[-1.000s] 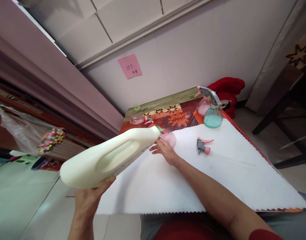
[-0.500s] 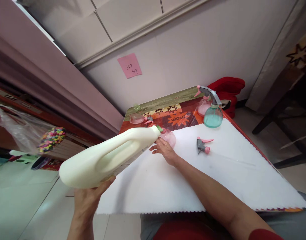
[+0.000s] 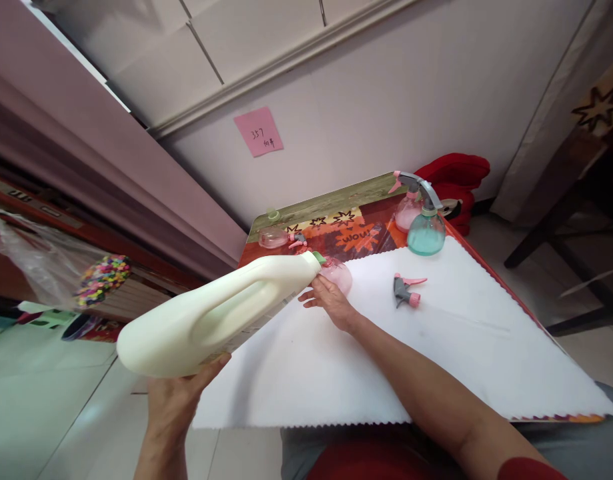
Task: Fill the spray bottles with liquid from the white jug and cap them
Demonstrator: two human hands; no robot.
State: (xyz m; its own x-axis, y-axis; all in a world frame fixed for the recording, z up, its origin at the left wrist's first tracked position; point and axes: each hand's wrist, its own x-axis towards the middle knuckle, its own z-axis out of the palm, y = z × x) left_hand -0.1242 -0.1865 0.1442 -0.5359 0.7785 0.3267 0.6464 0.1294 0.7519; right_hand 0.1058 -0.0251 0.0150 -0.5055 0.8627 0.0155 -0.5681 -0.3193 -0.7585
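A large cream laundry detergent bottle [image 3: 186,320] with a moulded handle and a green pouring spout is tilted, its mouth lower right of nothing but level with the pink spray bottle's top. My left hand [image 3: 179,393] grips its body from below near the base. My right hand [image 3: 331,300] holds the neck end from underneath, some fingers spread. Behind the spout stands a round pink spray bottle [image 3: 339,275] without its sprayer, partly hidden by the neck and my hand. A grey and pink spray head [image 3: 405,292] with a clear tube lies on the white cloth [image 3: 306,373]. Any flowing liquid is hidden.
A pink spray bottle [image 3: 406,215] and a teal one [image 3: 426,235] stand at the table's right back. Another clear pink spray bottle [image 3: 273,238] lies on its side at the back left, near a green cap [image 3: 273,215]. A red plush toy [image 3: 459,175] sits behind.
Hardly anything differs. The base of the detergent bottle has shifted very slightly left; both hands keep their places on it.
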